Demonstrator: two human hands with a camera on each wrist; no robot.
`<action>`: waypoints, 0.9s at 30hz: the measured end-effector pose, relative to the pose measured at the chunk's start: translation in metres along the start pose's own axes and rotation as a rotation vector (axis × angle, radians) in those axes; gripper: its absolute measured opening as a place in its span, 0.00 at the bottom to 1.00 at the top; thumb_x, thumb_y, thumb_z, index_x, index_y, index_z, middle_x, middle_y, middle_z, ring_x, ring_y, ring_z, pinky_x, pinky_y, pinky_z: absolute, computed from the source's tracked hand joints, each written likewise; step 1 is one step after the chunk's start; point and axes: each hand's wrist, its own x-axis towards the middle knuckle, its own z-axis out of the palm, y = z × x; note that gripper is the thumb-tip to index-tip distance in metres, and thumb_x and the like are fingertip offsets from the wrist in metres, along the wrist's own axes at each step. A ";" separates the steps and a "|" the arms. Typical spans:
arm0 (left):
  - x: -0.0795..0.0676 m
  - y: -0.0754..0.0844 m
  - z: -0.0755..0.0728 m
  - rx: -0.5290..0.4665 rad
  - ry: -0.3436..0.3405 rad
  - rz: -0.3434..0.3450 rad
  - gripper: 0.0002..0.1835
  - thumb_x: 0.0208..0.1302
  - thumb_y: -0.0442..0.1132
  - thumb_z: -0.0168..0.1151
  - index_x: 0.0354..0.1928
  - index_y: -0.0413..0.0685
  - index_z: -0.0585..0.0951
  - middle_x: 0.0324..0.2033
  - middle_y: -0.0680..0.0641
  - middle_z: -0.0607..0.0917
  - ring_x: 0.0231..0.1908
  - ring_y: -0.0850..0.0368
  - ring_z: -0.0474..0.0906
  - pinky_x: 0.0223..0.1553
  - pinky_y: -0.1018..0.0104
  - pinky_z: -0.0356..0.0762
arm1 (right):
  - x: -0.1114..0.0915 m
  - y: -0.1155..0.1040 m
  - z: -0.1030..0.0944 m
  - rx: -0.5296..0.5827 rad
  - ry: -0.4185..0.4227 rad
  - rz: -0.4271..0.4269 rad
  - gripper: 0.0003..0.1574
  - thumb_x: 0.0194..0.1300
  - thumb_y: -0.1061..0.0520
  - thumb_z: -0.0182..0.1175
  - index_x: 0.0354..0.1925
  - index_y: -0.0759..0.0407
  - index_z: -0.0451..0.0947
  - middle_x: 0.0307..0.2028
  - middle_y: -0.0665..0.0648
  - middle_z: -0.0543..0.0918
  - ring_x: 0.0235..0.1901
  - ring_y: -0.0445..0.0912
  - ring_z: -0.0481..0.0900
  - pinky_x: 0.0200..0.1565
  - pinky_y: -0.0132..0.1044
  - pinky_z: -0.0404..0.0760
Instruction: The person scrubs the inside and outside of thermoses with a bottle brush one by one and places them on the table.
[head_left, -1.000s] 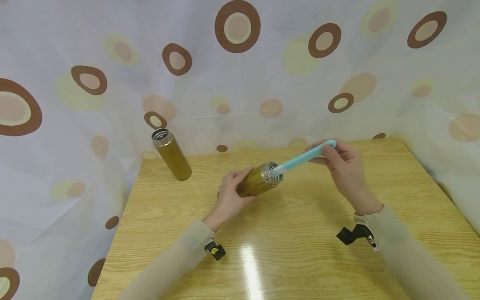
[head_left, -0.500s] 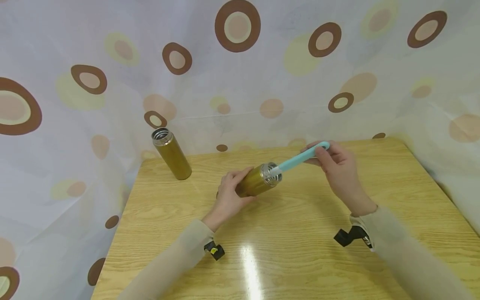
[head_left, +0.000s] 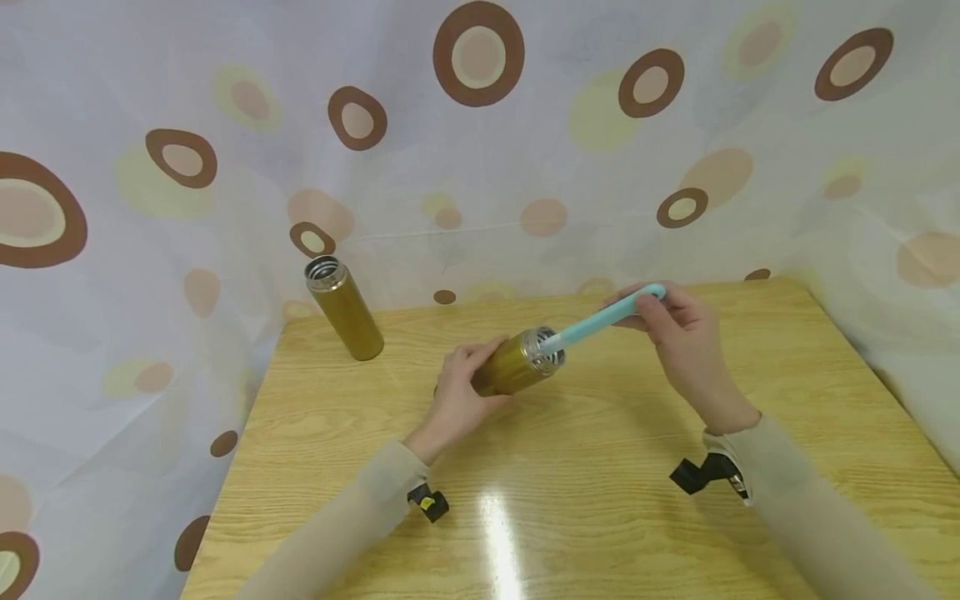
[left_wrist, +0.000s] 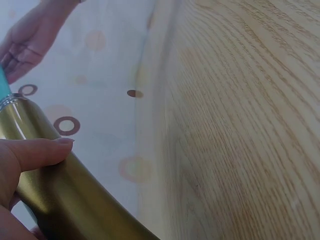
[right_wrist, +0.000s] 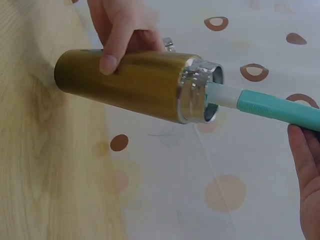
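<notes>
My left hand (head_left: 456, 398) grips a gold vacuum flask (head_left: 510, 367) round its body. The flask is tilted over the table, its uncapped silver mouth facing right. In my right hand (head_left: 690, 354) is a bottle brush (head_left: 606, 318), its turquoise handle pinched near the looped end. The brush's white neck (right_wrist: 224, 95) passes into the flask's mouth in the right wrist view, and its head is hidden inside. The left thumb (right_wrist: 112, 57) lies along the flask's side there. From the left wrist, the flask body (left_wrist: 65, 195) fills the lower left corner.
A second gold flask (head_left: 347, 312), also uncapped, stands upright at the table's back left. The wooden table (head_left: 585, 500) meets a white curtain (head_left: 480, 167) with brown and yellow circles at the back and sides.
The right hand has slid the brush deeper into the flask, then drawn it slightly back out. The left hand and its flask have stayed nearly still.
</notes>
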 end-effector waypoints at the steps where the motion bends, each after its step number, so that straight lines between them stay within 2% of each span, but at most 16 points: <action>1: 0.000 0.000 -0.001 0.002 -0.001 -0.002 0.46 0.54 0.37 0.82 0.75 0.62 0.72 0.64 0.42 0.74 0.66 0.41 0.64 0.66 0.35 0.61 | 0.001 -0.003 -0.001 0.025 0.015 -0.008 0.14 0.80 0.71 0.47 0.49 0.83 0.77 0.45 0.63 0.89 0.46 0.51 0.89 0.54 0.43 0.85; 5: 0.000 -0.001 -0.001 0.010 -0.004 -0.003 0.46 0.55 0.37 0.82 0.76 0.62 0.72 0.64 0.42 0.73 0.66 0.41 0.64 0.67 0.35 0.61 | 0.007 -0.014 -0.006 0.084 0.057 -0.032 0.14 0.79 0.72 0.48 0.48 0.84 0.77 0.44 0.66 0.88 0.45 0.53 0.89 0.52 0.43 0.86; 9: 0.000 0.000 -0.001 0.015 -0.006 -0.001 0.46 0.55 0.37 0.82 0.76 0.63 0.71 0.64 0.42 0.74 0.66 0.41 0.65 0.67 0.35 0.61 | 0.007 -0.014 -0.006 0.092 0.062 -0.039 0.14 0.78 0.72 0.48 0.48 0.85 0.76 0.44 0.66 0.88 0.46 0.53 0.89 0.52 0.43 0.86; 14: -0.001 0.002 0.002 0.015 -0.003 0.000 0.47 0.54 0.34 0.82 0.75 0.63 0.72 0.64 0.42 0.74 0.65 0.41 0.65 0.66 0.35 0.61 | 0.000 -0.004 -0.004 -0.047 0.032 0.018 0.14 0.80 0.69 0.49 0.50 0.82 0.77 0.45 0.60 0.89 0.45 0.49 0.90 0.54 0.42 0.85; 20: 0.000 0.006 0.004 0.004 -0.004 0.016 0.46 0.54 0.34 0.82 0.75 0.63 0.73 0.63 0.42 0.74 0.65 0.41 0.66 0.65 0.35 0.63 | -0.006 0.004 -0.002 -0.184 -0.044 0.084 0.13 0.79 0.68 0.52 0.53 0.77 0.79 0.47 0.57 0.90 0.45 0.46 0.90 0.55 0.41 0.85; 27: 0.001 0.010 0.005 -0.014 -0.017 0.018 0.45 0.55 0.35 0.81 0.75 0.63 0.73 0.64 0.42 0.73 0.65 0.42 0.65 0.66 0.36 0.63 | -0.009 0.005 -0.001 -0.203 -0.069 0.141 0.13 0.80 0.65 0.53 0.52 0.74 0.81 0.48 0.55 0.90 0.46 0.45 0.90 0.55 0.42 0.84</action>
